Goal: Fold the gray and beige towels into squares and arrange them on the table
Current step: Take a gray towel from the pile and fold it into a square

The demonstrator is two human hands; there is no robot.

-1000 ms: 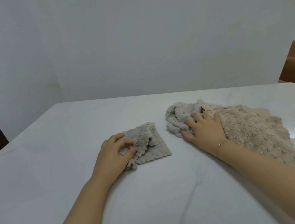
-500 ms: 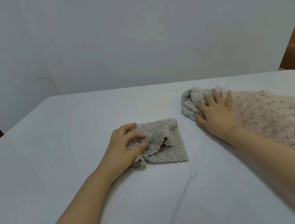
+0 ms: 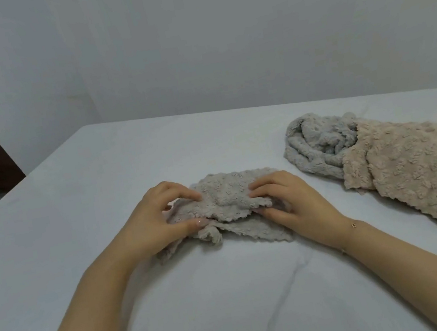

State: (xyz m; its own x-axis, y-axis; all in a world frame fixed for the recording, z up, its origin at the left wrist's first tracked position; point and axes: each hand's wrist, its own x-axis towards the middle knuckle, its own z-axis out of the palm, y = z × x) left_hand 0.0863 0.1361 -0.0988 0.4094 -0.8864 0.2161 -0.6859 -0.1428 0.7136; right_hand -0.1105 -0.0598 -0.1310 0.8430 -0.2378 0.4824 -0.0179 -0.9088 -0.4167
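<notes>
Both hands work the small gray towel (image 3: 230, 206) that lies partly folded on the white bench (image 3: 79, 206). The left hand (image 3: 157, 221) holds the towel's left end, its grip a pinch: thumb under the raised upper layer, curled fingertips on top of it. The right hand (image 3: 292, 199) mirrors this at the towel's right end, its grip also pinching that upper layer between thumb and bent fingers. Between the two grips the lifted layer bunches into a soft ridge, while the lower layer lies flat on the bench just nearer the person, its scalloped edge showing below the thumbs. A thin bracelet (image 3: 353, 225) sits on the right wrist. Beyond and to the right of the right grip, well apart from it, a crumpled gray towel (image 3: 315, 146) lies in a heap, touching and partly tucked under a larger beige towel (image 3: 421, 177) that spreads on toward the bench's right edge.
</notes>
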